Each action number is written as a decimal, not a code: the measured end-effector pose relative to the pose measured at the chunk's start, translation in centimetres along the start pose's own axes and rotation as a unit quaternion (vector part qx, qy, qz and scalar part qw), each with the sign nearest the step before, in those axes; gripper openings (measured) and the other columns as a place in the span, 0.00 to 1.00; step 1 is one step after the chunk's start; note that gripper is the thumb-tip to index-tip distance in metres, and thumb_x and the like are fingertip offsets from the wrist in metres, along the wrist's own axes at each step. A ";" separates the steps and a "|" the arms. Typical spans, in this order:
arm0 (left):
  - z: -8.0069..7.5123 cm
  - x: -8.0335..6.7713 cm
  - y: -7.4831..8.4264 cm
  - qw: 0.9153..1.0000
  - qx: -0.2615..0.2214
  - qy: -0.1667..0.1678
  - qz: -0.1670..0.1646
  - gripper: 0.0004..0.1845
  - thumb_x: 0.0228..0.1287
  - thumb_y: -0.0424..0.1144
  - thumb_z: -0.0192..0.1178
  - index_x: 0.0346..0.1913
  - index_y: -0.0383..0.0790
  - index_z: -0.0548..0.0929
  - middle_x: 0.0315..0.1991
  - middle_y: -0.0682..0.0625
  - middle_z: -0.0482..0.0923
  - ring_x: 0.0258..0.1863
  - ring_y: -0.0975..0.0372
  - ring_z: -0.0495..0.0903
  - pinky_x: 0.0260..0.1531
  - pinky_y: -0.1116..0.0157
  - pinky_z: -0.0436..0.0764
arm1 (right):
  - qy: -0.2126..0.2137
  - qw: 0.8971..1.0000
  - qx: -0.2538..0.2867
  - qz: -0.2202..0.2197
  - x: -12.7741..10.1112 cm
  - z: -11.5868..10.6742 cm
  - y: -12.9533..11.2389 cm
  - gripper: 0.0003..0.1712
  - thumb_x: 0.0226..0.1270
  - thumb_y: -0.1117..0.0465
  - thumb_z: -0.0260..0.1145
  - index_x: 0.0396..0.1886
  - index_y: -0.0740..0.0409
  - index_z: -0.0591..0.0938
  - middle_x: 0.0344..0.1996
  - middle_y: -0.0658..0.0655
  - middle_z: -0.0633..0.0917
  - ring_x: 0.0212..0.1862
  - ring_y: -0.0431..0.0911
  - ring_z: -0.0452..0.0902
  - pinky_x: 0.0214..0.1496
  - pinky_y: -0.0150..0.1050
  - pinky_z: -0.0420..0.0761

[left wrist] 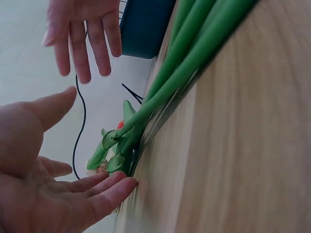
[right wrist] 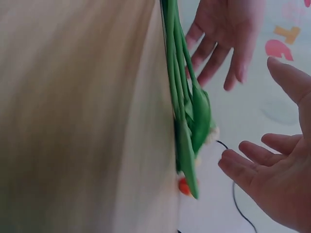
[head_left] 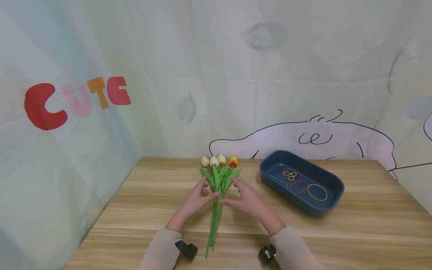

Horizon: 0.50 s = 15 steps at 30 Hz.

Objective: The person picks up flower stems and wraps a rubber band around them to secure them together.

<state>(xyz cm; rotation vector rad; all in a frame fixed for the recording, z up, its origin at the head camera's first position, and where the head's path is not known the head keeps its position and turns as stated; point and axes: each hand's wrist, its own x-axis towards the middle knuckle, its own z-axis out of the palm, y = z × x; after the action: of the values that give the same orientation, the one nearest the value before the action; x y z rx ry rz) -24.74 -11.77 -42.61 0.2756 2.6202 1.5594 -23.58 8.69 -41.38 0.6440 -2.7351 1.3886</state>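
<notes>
A bunch of artificial tulips lies on the wooden table, its white, pale yellow and red-orange heads toward the back and its green stems toward the front. On the left side of the bunch is my left hand, fingers spread and loosely bent. My right hand mirrors it on the right side. Both wrist views show the palms facing the stems, with nothing gripped. In the left wrist view the left hand is near the leaves; whether a fingertip touches them I cannot tell.
A dark blue basin stands on the table to the right, holding several coloured rubber bands. Behind the wooden table hangs a printed curtain, with another printed side at the left. Small black cameras sit on both wrists.
</notes>
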 end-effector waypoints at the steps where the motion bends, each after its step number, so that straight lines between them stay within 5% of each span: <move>1: 0.1 0.1 0.0 1.000 -0.004 -0.001 -0.003 0.43 0.63 0.45 0.65 0.75 0.38 0.53 0.63 0.30 0.67 0.56 0.42 0.75 0.50 0.46 0.81 | -0.006 1.000 0.014 0.003 0.2 0.3 0.0 0.47 0.58 0.50 0.73 0.69 0.69 0.63 0.65 0.70 0.70 0.63 0.63 0.69 0.64 0.57 0.74; 15: 0.5 0.3 0.0 0.999 -0.036 -0.008 -0.037 0.45 0.60 0.40 0.67 0.74 0.36 0.53 0.55 0.30 0.72 0.48 0.47 0.79 0.44 0.55 0.86 | -0.034 0.987 0.122 0.096 1.4 2.4 0.6 0.47 0.57 0.53 0.74 0.69 0.71 0.63 0.64 0.70 0.70 0.60 0.63 0.73 0.61 0.54 0.78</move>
<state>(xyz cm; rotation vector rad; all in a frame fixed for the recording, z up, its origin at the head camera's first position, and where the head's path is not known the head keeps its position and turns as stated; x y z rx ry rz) -24.95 -11.30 -42.86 0.1840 2.5255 1.6162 -24.69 6.67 -43.02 0.4492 -2.7665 1.7962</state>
